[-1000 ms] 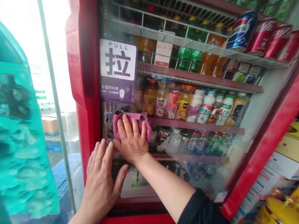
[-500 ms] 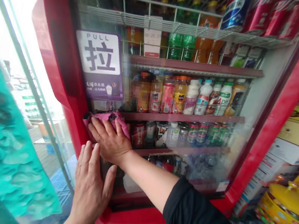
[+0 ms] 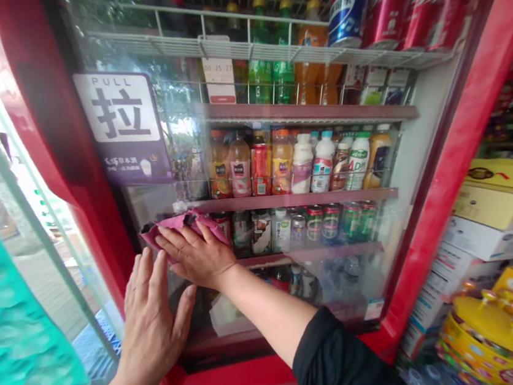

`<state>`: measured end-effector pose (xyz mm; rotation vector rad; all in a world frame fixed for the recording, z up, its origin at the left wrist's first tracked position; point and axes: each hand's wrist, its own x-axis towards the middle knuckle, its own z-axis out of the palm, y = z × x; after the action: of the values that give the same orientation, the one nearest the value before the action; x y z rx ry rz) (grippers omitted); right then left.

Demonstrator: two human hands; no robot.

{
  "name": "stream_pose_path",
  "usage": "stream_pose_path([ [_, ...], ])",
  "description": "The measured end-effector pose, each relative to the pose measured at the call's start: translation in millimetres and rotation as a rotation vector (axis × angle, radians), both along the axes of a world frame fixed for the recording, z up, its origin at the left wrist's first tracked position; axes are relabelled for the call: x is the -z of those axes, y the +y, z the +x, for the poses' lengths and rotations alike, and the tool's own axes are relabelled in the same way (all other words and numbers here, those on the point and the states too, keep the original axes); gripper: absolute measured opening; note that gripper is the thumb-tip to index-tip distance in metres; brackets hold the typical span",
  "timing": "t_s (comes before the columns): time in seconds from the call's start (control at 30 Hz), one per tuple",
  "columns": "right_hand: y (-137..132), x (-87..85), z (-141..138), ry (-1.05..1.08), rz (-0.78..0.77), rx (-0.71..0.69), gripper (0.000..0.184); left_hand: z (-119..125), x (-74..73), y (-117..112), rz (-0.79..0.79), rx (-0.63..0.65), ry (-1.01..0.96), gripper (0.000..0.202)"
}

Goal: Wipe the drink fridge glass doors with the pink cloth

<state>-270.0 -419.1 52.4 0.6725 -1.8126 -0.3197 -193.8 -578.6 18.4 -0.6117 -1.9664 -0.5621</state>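
My right hand (image 3: 198,252) lies flat with fingers stretched over a crumpled pink cloth (image 3: 207,223), pressing it to the glass door (image 3: 143,210) of a red-framed drinks fridge. Part of the cloth is hidden under the palm. Just below and to the left, my left hand (image 3: 156,317) is held up with its fingers extended and thumb apart, holding nothing. Whether its fingertips touch the door cannot be told. A white and purple PULL sticker (image 3: 123,125) is on the glass above both hands.
Behind the glass, shelves hold bottles (image 3: 283,161) and cans (image 3: 392,16). Stacked boxes (image 3: 496,241) and a yellow tub (image 3: 490,333) stand to the right. The red door frame (image 3: 65,189) slants down the left, beside a turquoise sheet (image 3: 2,312).
The view has shifted, so the fridge sits farther left in the picture. My right hand and the cloth have slid rightward across the glass, away from the left frame. My left hand stays raised.
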Motion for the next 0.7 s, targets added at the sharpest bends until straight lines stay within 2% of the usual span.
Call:
stream_pose_path([
  [0.2,57,6.9,17,-0.049,-0.019,-0.040,0.067,6,-2.7,33,-0.031,0.020,0.000,0.087],
  [0.47,129,18.0,32,-0.110,-0.089,-0.060,0.068,14,1.6,79,-0.091,0.081,-0.008,0.091],
  [0.7,198,29.3,55,-0.126,-0.142,0.034,0.068,23,2.7,125,-0.114,0.131,-0.003,0.087],
])
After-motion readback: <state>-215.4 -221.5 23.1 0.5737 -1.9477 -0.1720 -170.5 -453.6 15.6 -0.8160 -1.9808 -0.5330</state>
